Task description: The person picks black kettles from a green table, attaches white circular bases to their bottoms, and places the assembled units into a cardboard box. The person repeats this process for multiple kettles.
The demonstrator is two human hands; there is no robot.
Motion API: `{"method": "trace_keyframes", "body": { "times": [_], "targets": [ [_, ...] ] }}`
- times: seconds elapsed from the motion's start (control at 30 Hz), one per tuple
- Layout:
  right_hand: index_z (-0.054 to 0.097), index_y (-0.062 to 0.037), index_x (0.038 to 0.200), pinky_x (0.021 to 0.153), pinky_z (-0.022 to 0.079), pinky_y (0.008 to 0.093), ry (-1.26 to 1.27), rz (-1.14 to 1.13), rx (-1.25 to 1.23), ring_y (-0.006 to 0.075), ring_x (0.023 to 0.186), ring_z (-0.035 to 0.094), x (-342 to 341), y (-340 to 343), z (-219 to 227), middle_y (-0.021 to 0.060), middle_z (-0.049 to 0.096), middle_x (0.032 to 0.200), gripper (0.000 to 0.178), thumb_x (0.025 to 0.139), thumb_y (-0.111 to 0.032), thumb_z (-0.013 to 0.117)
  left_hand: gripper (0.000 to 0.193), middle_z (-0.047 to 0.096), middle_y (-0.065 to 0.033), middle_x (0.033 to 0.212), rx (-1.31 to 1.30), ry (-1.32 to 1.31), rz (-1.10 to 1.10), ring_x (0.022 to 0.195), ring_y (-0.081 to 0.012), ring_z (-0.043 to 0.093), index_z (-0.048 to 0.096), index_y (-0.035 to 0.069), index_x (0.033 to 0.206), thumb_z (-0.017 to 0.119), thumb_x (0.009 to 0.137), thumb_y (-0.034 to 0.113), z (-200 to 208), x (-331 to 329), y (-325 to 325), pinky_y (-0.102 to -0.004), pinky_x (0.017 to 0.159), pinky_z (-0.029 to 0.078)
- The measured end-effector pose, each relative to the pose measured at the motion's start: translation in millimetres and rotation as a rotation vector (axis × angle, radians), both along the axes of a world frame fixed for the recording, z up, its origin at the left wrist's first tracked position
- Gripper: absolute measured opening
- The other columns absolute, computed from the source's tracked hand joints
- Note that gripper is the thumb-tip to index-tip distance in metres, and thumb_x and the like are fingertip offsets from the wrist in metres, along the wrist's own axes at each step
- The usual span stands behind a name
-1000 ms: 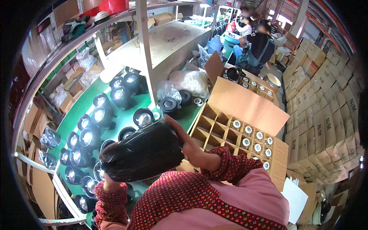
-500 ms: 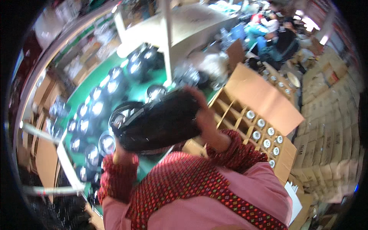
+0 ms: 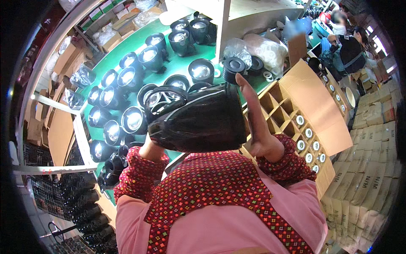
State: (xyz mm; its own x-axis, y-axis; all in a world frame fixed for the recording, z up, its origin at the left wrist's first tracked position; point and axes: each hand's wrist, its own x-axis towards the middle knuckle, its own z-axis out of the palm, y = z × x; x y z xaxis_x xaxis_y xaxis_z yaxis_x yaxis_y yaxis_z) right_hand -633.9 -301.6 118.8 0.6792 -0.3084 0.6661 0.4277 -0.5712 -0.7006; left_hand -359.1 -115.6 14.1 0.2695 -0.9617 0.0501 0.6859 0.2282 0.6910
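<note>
Jug (image 3: pixel 198 122), black and glossy, is held up on its side in front of my chest, its narrower end to the left and its wider end to the right. Its handle (image 3: pixel 171 89) loops up on the far left side. My left hand (image 3: pixel 153 149) is at the narrower end, mostly hidden behind the body, so I cannot tell how its fingers close. My right hand (image 3: pixel 259 131) stands upright along the wider end, stretched out and not clenched; whether the palm touches the rim I cannot tell. Beyond and to the left, many black vessels (image 3: pixel 127 76) with shiny insides crowd the green table (image 3: pixel 179 65), most turned mouth up. Just past the wider end are a stack of black lids (image 3: pixel 234 65), a clear plastic bag (image 3: pixel 237 50) and white rings (image 3: pixel 267 75), near a white post (image 3: pixel 223 34). To my right an open cardboard box (image 3: pixel 321 106) is split into cells by dividers, and pieces with round white tops (image 3: pixel 308 133) fill several cells on its right side. Carton stacks (image 3: pixel 368 156) rise farther right, and a co-worker in dark clothing (image 3: pixel 351 53) sits at the far right. Low on the near left, black pieces (image 3: pixel 86 207) lie in rows. I wear a patterned red apron (image 3: pixel 211 173) over pink.
</note>
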Motion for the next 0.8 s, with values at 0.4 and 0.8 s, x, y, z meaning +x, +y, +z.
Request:
{"method": "trace_keyframes", "body": {
  "times": [0.4,0.8],
  "targets": [
    [0.035,-0.0007,0.161,0.124,0.033,0.0425,-0.160,0.175,0.883,0.0285,0.145,0.048,13,6,-27,0.0179,0.045,0.160,0.073,0.108,-0.051,0.045,0.036,0.079,-0.0167,0.110,-0.092,-1.463,0.515,0.096,-0.0298,0.078,0.074,-0.006,0.115,0.071,0.095,0.023,143,-30,-16,-0.0399,0.088,0.060],
    [0.041,-0.0112,0.162,0.120,0.029,0.0608,-0.028,0.010,-0.242,0.0489,0.147,0.037,10,-9,20,0.0293,0.032,0.163,0.106,0.084,-0.079,0.067,0.032,0.077,-0.0194,0.114,0.143,-0.204,0.234,0.100,-0.0303,0.077,0.074,-0.003,0.115,0.070,0.091,0.018,73,-27,-13,-0.0384,0.088,0.061]
  ]
}}
